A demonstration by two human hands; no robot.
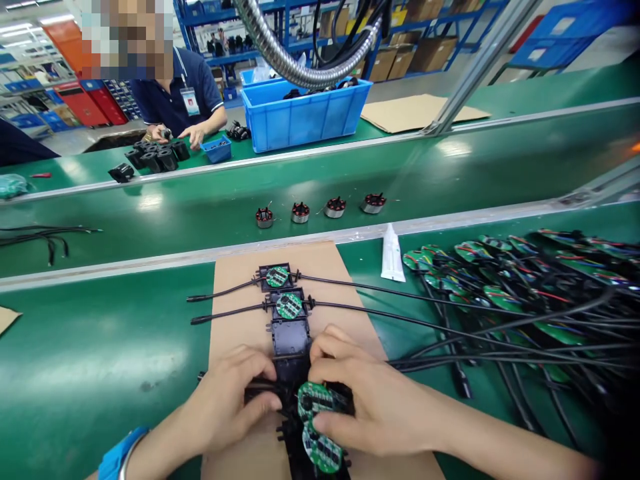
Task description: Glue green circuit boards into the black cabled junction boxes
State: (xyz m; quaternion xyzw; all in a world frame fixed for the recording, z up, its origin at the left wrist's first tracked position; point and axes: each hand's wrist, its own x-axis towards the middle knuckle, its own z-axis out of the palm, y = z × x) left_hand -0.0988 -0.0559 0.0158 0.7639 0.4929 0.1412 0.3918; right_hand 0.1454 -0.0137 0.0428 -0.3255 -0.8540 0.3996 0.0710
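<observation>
A row of black plastic housings (289, 337) lies down the middle of a brown cardboard sheet (235, 287). The two far ones hold round green circuit boards (289, 305) with black cables running out both sides. My left hand (227, 397) is closed on the cable and the left edge of a near housing. My right hand (367, 400) presses its thumb and fingers on a round green circuit board (314, 399) sitting in that housing. Another green board (323, 451) lies just below it.
A heap of green boards with black cables (525, 293) fills the right side. A white tube (391, 255) lies by the belt rail. Several small motor stators (300, 212) ride the green conveyor. Across it a co-worker's hands (193, 135) handle black parts near blue bins (303, 113).
</observation>
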